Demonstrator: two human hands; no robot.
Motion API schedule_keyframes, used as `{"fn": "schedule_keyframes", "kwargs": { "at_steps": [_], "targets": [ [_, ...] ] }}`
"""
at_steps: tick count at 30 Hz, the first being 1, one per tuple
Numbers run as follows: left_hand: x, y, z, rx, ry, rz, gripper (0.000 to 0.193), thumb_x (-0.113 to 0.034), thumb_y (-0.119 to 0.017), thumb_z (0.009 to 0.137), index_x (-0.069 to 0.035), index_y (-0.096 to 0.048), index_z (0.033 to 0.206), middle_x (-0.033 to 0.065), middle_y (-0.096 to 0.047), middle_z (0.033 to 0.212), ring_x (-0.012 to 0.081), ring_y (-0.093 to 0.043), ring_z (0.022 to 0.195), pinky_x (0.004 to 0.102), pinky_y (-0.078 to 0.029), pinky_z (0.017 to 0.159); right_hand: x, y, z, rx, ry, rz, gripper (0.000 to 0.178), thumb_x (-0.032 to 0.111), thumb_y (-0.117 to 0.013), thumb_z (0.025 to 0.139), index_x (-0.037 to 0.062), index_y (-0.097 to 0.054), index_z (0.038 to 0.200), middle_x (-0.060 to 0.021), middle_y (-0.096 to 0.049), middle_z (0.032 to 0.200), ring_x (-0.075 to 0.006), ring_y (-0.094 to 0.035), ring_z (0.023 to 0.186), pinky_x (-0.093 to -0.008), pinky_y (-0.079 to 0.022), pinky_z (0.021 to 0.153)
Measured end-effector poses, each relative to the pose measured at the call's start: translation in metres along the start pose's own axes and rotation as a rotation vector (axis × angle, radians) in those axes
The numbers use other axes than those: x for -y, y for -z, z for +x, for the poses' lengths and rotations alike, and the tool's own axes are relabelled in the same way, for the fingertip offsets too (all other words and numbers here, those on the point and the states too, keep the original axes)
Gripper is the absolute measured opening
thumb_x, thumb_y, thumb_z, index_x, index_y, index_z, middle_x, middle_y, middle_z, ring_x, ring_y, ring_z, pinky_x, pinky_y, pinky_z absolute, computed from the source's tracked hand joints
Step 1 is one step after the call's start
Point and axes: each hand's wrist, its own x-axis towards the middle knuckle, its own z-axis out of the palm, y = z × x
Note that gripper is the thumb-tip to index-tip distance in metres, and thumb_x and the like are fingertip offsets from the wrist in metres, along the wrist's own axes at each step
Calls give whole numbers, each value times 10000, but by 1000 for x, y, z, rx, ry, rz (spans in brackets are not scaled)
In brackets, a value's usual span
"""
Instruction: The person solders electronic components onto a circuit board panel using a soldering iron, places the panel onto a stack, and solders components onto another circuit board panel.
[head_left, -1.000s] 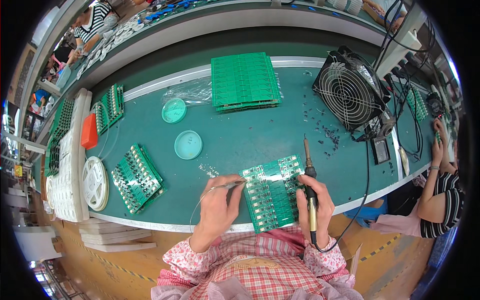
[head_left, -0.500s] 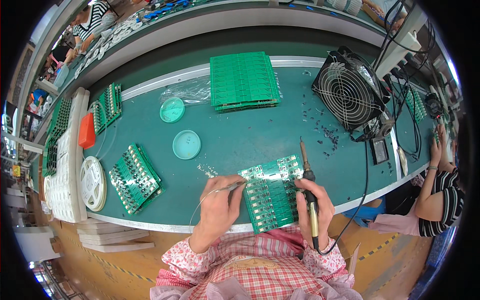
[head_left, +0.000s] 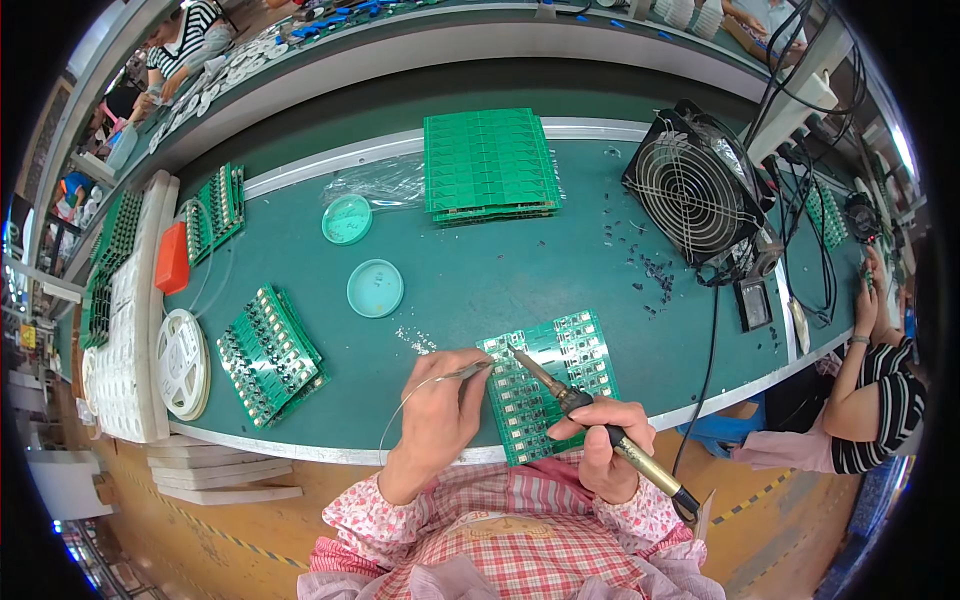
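- Green bench top [head_left: 450, 285], pale metal edging, front edge just ahead of the person's checked apron [head_left: 530, 540]. Black fan [head_left: 684, 185] at far right, flat stack of green boards [head_left: 488, 160] at the far middle, second board pile [head_left: 268, 352] to the left.
- Circuit board [head_left: 554, 360] is between the two hands, its near end overlapping the front edge of the bench. Can't tell how much of it rests on the surface.
- Key relation: soldering iron tip sits over the board's far-left part, just beside the left fingertips. Tip contact: can't tell from this angle.
- Left hand [head_left: 437, 408]: fingers pinched on a thin metal wire [head_left: 408, 398], or a slim tool with wire; can't tell which. Fingertips at the board's left edge, the nearer hand to that far-left corner.
- Right hand [head_left: 612, 440]: closed around the soldering iron [head_left: 573, 401], fingers over the board's near-right part.
- Iron axis: diagonal. Tip points away from the body and leftward; cord end trails back to the right, past the wrist.
- Board axis: seems slightly longer front-to-back than across, though the fisheye makes that uncertain. Far end leans left; component columns run the same way, one along each side.
- Two round teal dishes and pale crumbs lie beyond the left hand.
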Motion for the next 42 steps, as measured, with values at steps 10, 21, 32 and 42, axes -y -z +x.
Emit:
{"fn": "schedule_keyframes", "kwargs": {
  "at_steps": [10,21,32,42],
  "targets": [
    [1,-1,0,-7,22,-4,127,22,-714,832,-12,-701,954,109,-712,986,308,-654,867,387,-514,753,0,-2,5,20,5,-32,105,141,-630,951,57,-649,1011,-54,-724,712,-188,-714,641,-314,-560,601],
    [-1,0,0,3,28,7,116,6,-708,840,-8,-705,954,109,-718,995,310,-659,870,391,-517,765,-2,4,9,97,-218,-68,114,126,-613,963,24,-657,987,-64,-708,695,-156,-709,634,-280,-547,599],
    [1,0,0,-5,23,-9,130,9,-714,835,-8,-709,963,110,-718,995,310,-661,875,387,-522,768,-5,-3,12,126,-192,-111,85,105,-651,929,28,-679,950,-71,-710,701,-153,-709,624,-271,-539,572],
    [1,-1,1,-8,-5,-16,150,17,-712,831,-12,-699,977,108,-714,988,311,-656,867,389,-519,764,-7,0,11,231,-3,-175,70,69,-647,901,8,-674,923,-98,-727,760,-190,-732,645,-296,-569,587]
  ]
}}
